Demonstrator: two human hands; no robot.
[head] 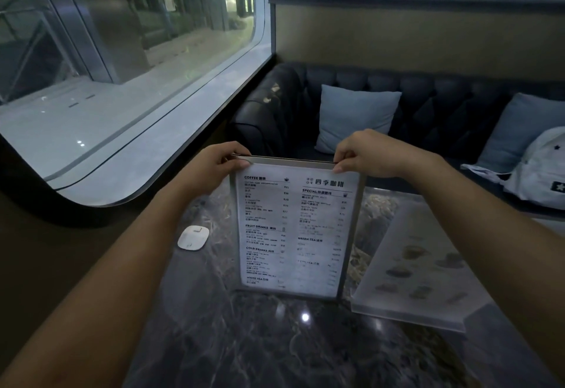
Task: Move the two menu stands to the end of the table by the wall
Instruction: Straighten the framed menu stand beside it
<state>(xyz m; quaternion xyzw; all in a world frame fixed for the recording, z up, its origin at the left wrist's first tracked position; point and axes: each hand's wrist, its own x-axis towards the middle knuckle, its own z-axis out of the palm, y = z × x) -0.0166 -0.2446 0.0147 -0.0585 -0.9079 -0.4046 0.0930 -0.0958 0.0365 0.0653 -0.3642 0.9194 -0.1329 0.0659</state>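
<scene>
Dark marble worktop (244,341), seen from my head camera. Nearest, at right, the second menu stand (425,268) rests on the worktop, a clear frame holding a sheet of drink pictures, leaning back. At centre I hold the upright menu stand (298,228), a clear frame holding a printed coffee and tea list; its base is at the worktop surface, contact unclear. My left hand (211,164) pinches the top left corner, grip narrow, thumb in front. My right hand (370,153) pinches the top right corner likewise. A small white device (193,237) lies left of the stand. Beyond: dark tufted sofa (428,103), two pale cushions (356,117), a white bag (541,167), and the window (122,51) at left.
</scene>
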